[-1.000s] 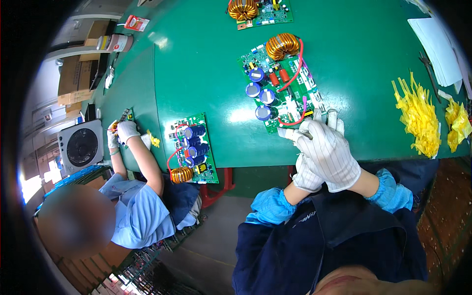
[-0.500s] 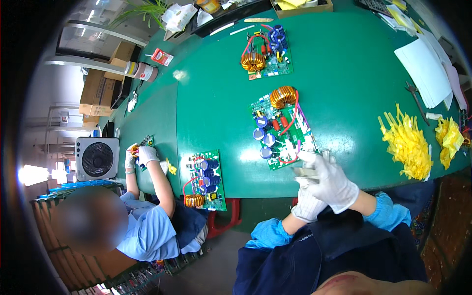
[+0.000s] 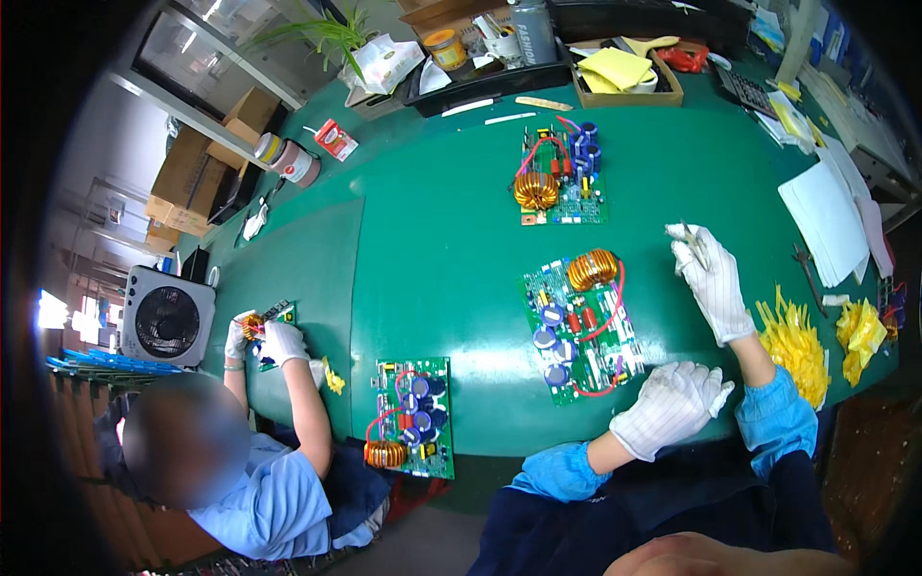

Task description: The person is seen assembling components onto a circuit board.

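My right hand (image 3: 715,288), in a white striped glove, is raised over the table to the right of the boards. Its fingers are closed round a small silver-grey metal tool (image 3: 693,248) whose exact kind I cannot make out. My left hand (image 3: 669,408), gloved too, is curled near the table's front edge, and anything inside it is hidden. Just left of it lies a green circuit board (image 3: 600,363) with a copper-wound coil (image 3: 593,270), blue capacitors (image 3: 545,338) and a red wire (image 3: 618,307).
Another circuit board (image 3: 567,206) lies farther back, and a third (image 3: 432,461) at the front left. Yellow strips (image 3: 795,350) are piled at the right near pliers (image 3: 807,266) and white paper sheets (image 3: 824,216). A co-worker (image 3: 279,451) handles a board at the left.
My right hand has moved away from the board to the right, carrying the metal tool. My left hand has parted from it and shifted right. The whole view has tilted upward.
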Demonstrator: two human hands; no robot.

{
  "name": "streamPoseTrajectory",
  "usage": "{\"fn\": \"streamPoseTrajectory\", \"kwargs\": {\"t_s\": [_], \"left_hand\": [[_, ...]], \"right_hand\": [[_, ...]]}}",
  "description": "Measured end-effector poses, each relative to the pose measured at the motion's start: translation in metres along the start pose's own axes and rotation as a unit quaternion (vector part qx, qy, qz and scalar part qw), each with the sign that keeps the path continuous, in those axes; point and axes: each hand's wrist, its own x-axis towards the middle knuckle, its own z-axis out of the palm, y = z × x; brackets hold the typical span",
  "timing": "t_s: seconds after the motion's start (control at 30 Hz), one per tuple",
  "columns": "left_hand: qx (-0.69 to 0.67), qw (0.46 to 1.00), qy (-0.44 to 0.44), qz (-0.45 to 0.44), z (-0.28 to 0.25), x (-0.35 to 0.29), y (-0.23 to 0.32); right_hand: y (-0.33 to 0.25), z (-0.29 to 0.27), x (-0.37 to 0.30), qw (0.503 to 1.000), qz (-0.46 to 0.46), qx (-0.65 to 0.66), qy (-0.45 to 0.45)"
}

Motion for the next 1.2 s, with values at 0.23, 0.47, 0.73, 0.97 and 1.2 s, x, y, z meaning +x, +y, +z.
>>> {"fn": "streamPoseTrajectory", "kwargs": {"t_s": [0.23, 0.47, 0.73, 0.97, 1.2], "left_hand": [[-0.096, 0.994, 0.051, 0.016, -0.016, -0.005, -0.01], [-0.168, 0.984, 0.044, -0.029, -0.027, -0.009, -0.023], [-0.569, 0.797, -0.033, -0.201, -0.016, -0.018, -0.029], [-0.697, 0.671, -0.083, -0.237, 0.001, -0.021, -0.035], [-0.723, 0.629, -0.032, -0.284, -0.01, -0.018, -0.036]], "right_hand": [[0.012, 0.065, 0.095, 0.998, -0.005, -0.064, 0.018], [0.027, 0.13, 0.162, 0.96, -0.03, -0.273, 0.05], [0.037, 0.096, 0.224, 0.962, -0.111, -0.206, -0.144], [0.033, 0.089, 0.265, 0.946, -0.093, -0.189, -0.248], [0.045, 0.097, 0.264, 0.946, -0.115, -0.188, -0.239]]}}
